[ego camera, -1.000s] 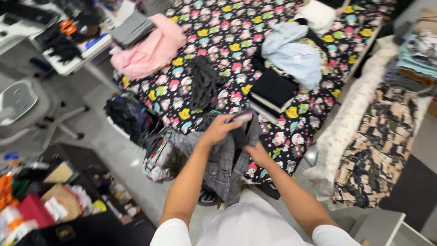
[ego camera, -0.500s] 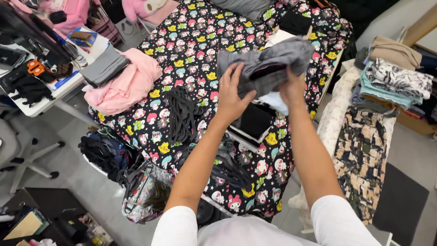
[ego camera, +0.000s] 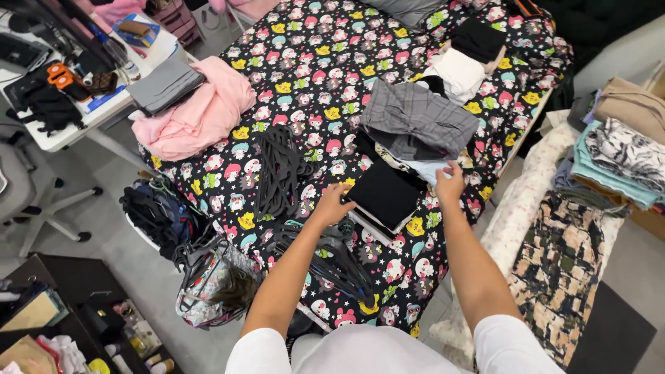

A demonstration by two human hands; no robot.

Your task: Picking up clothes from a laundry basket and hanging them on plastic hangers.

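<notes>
The bed [ego camera: 305, 62] fills the upper middle of the view; its cover is black with a repeated cartoon print. Grey floor [ego camera: 131, 277] lies along its left edge, with an office chair [ego camera: 28, 194] and a white desk [ego camera: 104, 111] carrying dark gear at the far left. A patterned rug or blanket [ego camera: 561, 256] lies past the right edge, and folded clothes [ego camera: 616, 159] are stacked beyond it.

On the bed: a pink garment [ego camera: 201, 111] with a grey folded piece [ego camera: 163, 83] on top, at the left edge; a grey checked garment [ego camera: 415, 114] lying loose near the centre; a white and black pile [ego camera: 464, 59] toward the far right corner; black hangers [ego camera: 277, 166] near the left-centre. A folded black stack [ego camera: 384, 194] sits at the near edge.

The left hand [ego camera: 332, 206], fingers loosely spread, touches the near-left side of the stack. The right hand [ego camera: 449, 183], fingers curled, rests on pale cloth [ego camera: 424, 168] at the stack's far-right corner; whether it pinches the cloth cannot be told
</notes>
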